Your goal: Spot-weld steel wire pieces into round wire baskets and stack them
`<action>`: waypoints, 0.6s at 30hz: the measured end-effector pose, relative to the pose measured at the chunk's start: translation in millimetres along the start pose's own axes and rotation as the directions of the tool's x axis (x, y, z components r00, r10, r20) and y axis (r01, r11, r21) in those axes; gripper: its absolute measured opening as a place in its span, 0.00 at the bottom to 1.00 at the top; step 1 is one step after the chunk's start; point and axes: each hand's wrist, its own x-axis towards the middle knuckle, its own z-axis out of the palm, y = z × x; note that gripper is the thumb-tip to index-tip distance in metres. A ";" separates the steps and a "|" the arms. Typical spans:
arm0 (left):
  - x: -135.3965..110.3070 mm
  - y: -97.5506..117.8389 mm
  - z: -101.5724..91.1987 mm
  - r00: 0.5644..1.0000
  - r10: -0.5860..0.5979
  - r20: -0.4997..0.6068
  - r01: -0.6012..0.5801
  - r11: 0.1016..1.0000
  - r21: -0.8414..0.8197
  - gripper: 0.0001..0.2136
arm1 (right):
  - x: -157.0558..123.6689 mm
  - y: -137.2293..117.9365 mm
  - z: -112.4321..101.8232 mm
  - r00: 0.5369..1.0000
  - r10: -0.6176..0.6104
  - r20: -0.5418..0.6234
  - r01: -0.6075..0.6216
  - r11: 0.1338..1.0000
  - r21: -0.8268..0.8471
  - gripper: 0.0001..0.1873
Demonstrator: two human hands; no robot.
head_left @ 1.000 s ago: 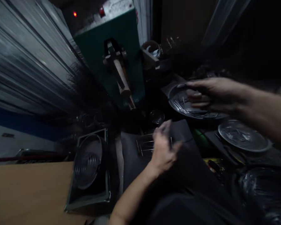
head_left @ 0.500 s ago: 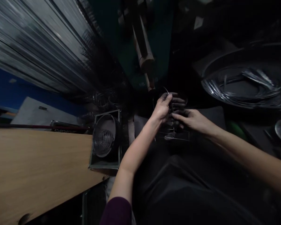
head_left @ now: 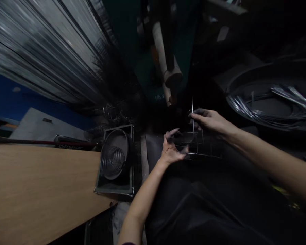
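Note:
My right hand (head_left: 210, 120) pinches a thin straight metal wire (head_left: 193, 126) between thumb and fingers, and the wire stands nearly upright. Its lower end comes down at a small wire frame (head_left: 204, 154) of several thin parallel rods with short crosspieces. Around the left end of that frame is my left hand (head_left: 171, 149), thumb at the lower rods and fingers at the upper ones. Dim light and blur hide the exact contact. The frame is just above my dark-covered lap (head_left: 193, 200).
Ahead stands a dark green machine with a cylindrical part (head_left: 172, 75). On the right, a large round basin (head_left: 244, 120) holds bundled wires. To the left, a round bowl (head_left: 127, 146) with wire rings sits in a crate (head_left: 114, 191), beside a wooden board (head_left: 46, 190).
My left hand has let go of the wire near my right hand and moved down to the frame. My right hand has risen with the wire. The view has shifted slightly.

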 end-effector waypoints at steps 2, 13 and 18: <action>23.3 1.6 -11.5 0.999 0.027 -0.024 -0.027 1.000 0.006 0.36 | 7.5 -18.5 5.7 0.998 -0.064 0.014 0.064 0.998 -0.012 0.06; 80.0 6.8 -39.6 0.977 0.175 -0.120 -0.180 0.983 -0.028 0.39 | 35.5 -68.2 34.4 0.990 -0.118 0.072 0.126 0.984 -0.126 0.05; 88.9 1.9 -41.5 0.970 0.212 -0.118 -0.215 0.976 -0.015 0.39 | 51.4 -62.6 31.5 0.982 -0.151 0.111 0.165 0.978 -0.129 0.11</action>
